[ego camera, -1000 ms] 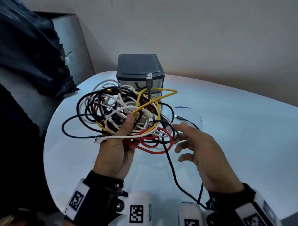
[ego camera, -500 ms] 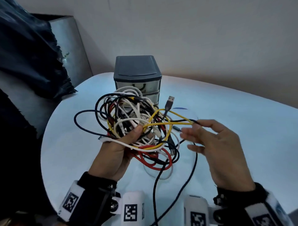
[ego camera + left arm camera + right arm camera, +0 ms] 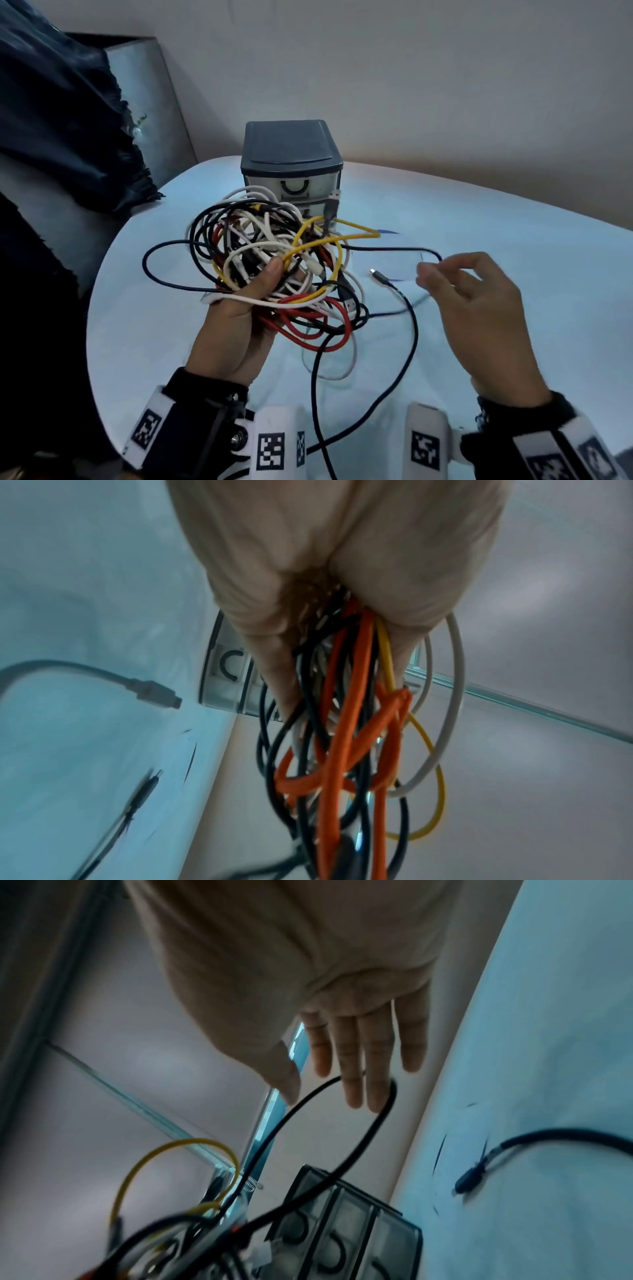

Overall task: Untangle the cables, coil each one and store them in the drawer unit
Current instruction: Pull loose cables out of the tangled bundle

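Observation:
A tangle of black, white, yellow and red cables [image 3: 274,260] is up off the table, gripped in my left hand [image 3: 253,301] with the thumb pressed over the middle of the bunch. The left wrist view shows its strands [image 3: 342,737] hanging from the left hand [image 3: 342,574]. My right hand [image 3: 435,270] is to the right of the tangle and holds a loop of black cable [image 3: 394,249] at its fingertips. In the right wrist view that black cable [image 3: 308,1150] runs around the right hand's fingers [image 3: 373,1069]. The grey drawer unit [image 3: 291,161] stands behind, its drawers closed.
A black cable's plug [image 3: 376,275] lies on the pale round table [image 3: 513,325], and its cord trails to the near edge between my wrists. Dark cloth [image 3: 68,137] hangs at the left over a grey panel [image 3: 150,102]. A plain wall is behind.
My right hand has moved right, away from the tangle, drawing a black loop out with it. A plug end now lies on the table. The left hand keeps its grip.

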Motion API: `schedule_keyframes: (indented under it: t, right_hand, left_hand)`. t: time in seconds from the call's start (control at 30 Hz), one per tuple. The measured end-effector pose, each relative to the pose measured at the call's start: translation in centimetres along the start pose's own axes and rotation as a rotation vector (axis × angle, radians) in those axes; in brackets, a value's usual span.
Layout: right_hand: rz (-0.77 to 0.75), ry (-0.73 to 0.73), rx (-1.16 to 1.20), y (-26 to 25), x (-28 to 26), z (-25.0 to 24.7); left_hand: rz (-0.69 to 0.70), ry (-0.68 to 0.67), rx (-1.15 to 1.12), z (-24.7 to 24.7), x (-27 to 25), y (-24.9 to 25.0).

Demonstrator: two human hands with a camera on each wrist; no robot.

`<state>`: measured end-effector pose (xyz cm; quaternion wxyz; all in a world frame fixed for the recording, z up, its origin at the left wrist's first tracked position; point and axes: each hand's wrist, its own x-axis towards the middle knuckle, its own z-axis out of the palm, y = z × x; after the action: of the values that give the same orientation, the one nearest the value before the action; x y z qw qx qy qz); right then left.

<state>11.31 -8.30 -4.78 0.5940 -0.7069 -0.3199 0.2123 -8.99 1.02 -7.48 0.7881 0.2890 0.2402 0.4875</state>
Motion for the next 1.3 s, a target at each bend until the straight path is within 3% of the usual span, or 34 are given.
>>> schedule_keyframes:
  t: [0.07, 0.13, 0.27, 0.33, 0.43, 0.57, 0.77, 0.93, 1.07, 1.13, 1.23, 1.3]
  right_hand:
    - [-0.069, 0.000, -0.026, -0.2, -0.7, 0.5]
    - [-0.036, -0.001, -0.030, -0.1, -1.3, 0.9]
    - [0.242, -0.353, -0.076, -0.1, -1.6, 1.6]
    - [0.315, -0.484, 0.047, -0.3, -1.8, 2.0]
    - [0.336, -0.509, 0.214, 0.0, -1.6, 2.2]
    - [0.494, -0.421, 0.325, 0.4, -0.6, 1.2]
    - [0.592, -0.624, 0.282, 0.1, -1.6, 2.1]
    - [0.695, -0.529, 0.576, 0.5, -1.8, 3.1]
    - [0.683, -0.429, 0.520, 1.2, -1.0, 2.6]
    - [0.685, -0.288, 0.549, 1.7, 0.0, 1.9]
    - [0.594, 0.050, 0.757, 2.2, 1.5, -0.1]
    - [0.529, 0.156, 0.817, 2.6, 1.9, -1.1]
  left_hand:
    - [0.009, -0.009, -0.025, 0.1, 0.1, 0.0]
    - [0.013, -0.009, -0.052, 0.2, 0.1, 0.1]
    - [0.007, 0.003, -0.129, 0.2, 0.0, 0.3]
    - [-0.017, -0.019, -0.128, 0.4, -0.2, 0.2]
    - [-0.049, -0.021, -0.108, 0.6, -0.3, 0.0]
    - [-0.089, -0.013, -0.006, 0.8, -0.3, 0.1]
    - [-0.079, 0.035, -0.019, 1.0, -0.2, -0.3]
    - [-0.082, 0.034, -0.004, 0.9, -0.1, -0.3]
    - [-0.103, 0.042, 0.034, 0.7, 0.0, -0.2]
    - [-0.113, 0.058, 0.046, 0.6, 0.2, -0.1]
    - [-0.118, 0.089, 0.051, 0.3, 0.5, 0.0]
    - [-0.113, 0.103, 0.036, 0.2, 0.6, 0.1]
